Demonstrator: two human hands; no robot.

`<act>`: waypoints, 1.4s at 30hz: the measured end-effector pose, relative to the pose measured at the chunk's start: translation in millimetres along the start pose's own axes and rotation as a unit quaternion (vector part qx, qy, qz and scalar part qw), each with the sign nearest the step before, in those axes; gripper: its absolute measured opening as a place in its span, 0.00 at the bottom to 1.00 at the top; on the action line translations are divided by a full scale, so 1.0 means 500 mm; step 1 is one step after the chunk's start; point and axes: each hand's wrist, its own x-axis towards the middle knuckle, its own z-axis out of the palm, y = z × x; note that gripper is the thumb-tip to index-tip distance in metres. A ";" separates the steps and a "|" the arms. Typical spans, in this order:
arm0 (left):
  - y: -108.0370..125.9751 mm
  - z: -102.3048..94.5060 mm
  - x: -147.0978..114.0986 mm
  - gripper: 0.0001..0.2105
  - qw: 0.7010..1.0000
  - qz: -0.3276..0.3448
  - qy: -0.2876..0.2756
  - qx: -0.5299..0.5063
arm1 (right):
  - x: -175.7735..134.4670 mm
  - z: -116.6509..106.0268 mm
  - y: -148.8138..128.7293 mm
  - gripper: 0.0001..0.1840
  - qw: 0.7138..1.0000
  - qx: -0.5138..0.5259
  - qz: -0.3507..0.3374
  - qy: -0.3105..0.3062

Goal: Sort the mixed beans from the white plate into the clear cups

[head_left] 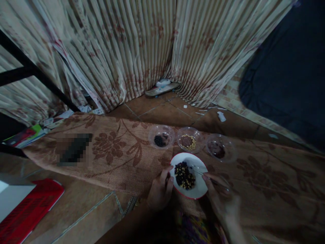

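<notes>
A white bowl [201, 188] with a red rim holds a mix of dark and yellow beans [185, 175]. My left hand [161, 188] grips the bowl's left rim, fingers closed on its edge. In my closed right hand [219, 191] is a metal spoon [199, 167], its front end over the bowl's right side; motion blurs this hand. Behind the bowl stand three clear plastic bowls: the left one [161, 127] has black beans, the middle one [188, 129] has yellow beans, and the right one [230, 149] has some dark reddish beans.
A brown flowered cloth [122, 166] covers the low table. On its left lies a blurred-out dark object [74, 149]. A red and white box [33, 206] rests on the floor at left. Striped curtains [142, 51] hang behind, with a skateboard-like board [161, 89] beneath.
</notes>
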 end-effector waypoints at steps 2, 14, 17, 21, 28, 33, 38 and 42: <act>-0.001 0.001 -0.001 0.18 1.000 -0.004 -0.001 -0.003 | 0.010 0.001 -0.010 0.15 1.000 0.004 -0.006 0.008; 0.003 -0.001 -0.002 0.17 0.999 0.025 0.016 -0.031 | 0.147 0.147 -0.171 0.10 0.980 0.138 -0.144 -0.024; 0.001 0.000 -0.002 0.17 0.999 0.028 0.009 -0.032 | 0.135 0.137 -0.163 0.10 0.984 0.119 -0.133 -0.010; -0.002 0.004 -0.001 0.18 0.999 0.021 0.015 -0.030 | 0.096 0.081 -0.111 0.12 0.992 0.076 -0.097 0.031; -0.002 0.004 -0.001 0.18 1.000 -0.013 0.010 -0.011 | 0.015 -0.008 0.004 0.17 0.996 0.022 0.070 0.055; -0.003 0.006 -0.001 0.18 1.000 -0.013 0.013 -0.001 | -0.018 -0.020 0.031 0.18 0.993 0.009 0.115 0.011; -0.005 0.008 -0.001 0.18 1.000 -0.017 0.019 0.001 | -0.015 -0.013 0.010 0.18 0.995 0.004 0.097 -0.005; -0.004 0.007 -0.001 0.18 1.000 -0.019 0.009 0.002 | -0.012 -0.014 -0.001 0.17 0.996 -0.002 0.082 -0.023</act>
